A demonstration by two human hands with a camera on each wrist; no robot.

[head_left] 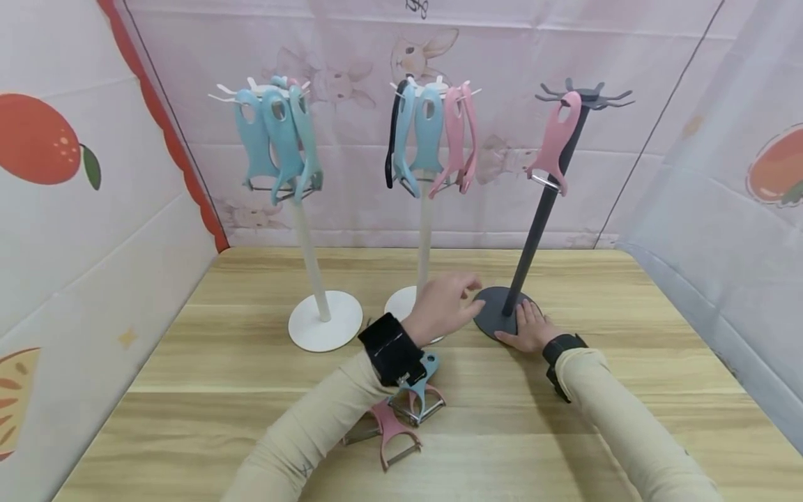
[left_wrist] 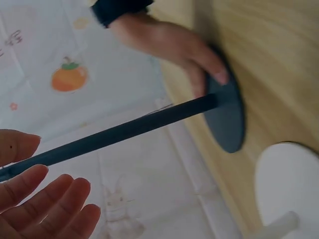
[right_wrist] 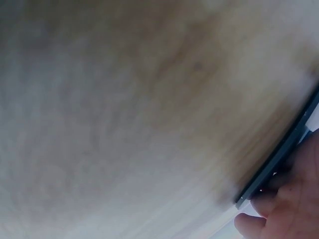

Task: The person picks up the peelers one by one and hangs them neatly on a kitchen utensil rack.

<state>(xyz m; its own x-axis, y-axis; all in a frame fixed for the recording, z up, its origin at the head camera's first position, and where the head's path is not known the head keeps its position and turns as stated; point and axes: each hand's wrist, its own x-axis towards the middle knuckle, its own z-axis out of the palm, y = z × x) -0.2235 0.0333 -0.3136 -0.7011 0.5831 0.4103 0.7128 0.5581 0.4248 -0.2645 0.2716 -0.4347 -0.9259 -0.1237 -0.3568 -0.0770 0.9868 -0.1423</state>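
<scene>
beige sleeves (head_left: 627, 418); right grip (head_left: 532, 330) touches dark base (head_left: 492, 311) (wall script (head_left: 417, 8) illegible)

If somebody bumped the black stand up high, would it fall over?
The black stand might tip if pushed near its top, since its pole is tall and thin. Its flat, round base, with the right hand on it, would probably help. The straight pole looks likely stiff.

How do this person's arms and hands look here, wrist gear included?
The left sleeve and right sleeve are long and beige, the left one bearing a small dark mark. A broad black cuff circles the left wrist, a black band the right. The left hand and right hand wear no gloves.
</scene>
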